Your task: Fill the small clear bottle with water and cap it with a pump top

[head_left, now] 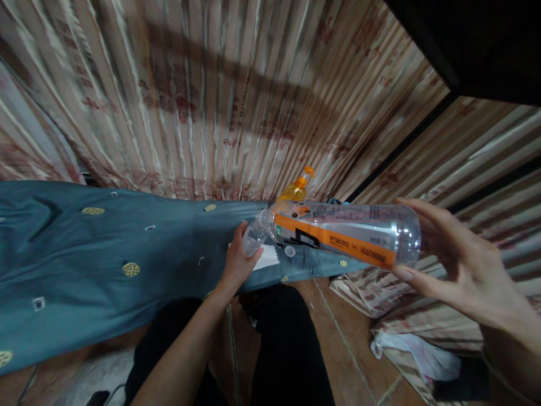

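My right hand [456, 259] grips the base end of a clear plastic bottle [329, 234] with an orange and grey label. The bottle lies almost level in the air, its neck pointing left. At the neck, my left hand [240, 259] is closed around a small clear container [255, 237], perhaps a cup or small bottle. The bottle's mouth meets or overlaps the container's top; I cannot tell whether they touch. No liquid can be made out in either. Beneath them a white paper [267, 259] and a small round white cap [289, 251] lie on the green cloth [177, 242].
An orange pump bottle [296, 189] stands behind the big bottle, by the patterned curtain [203, 101]. Dark-trousered legs [283, 344] are below the cloth's front edge. A white plastic bag [418, 352] rests low on the right, near the tiled floor [342, 321].
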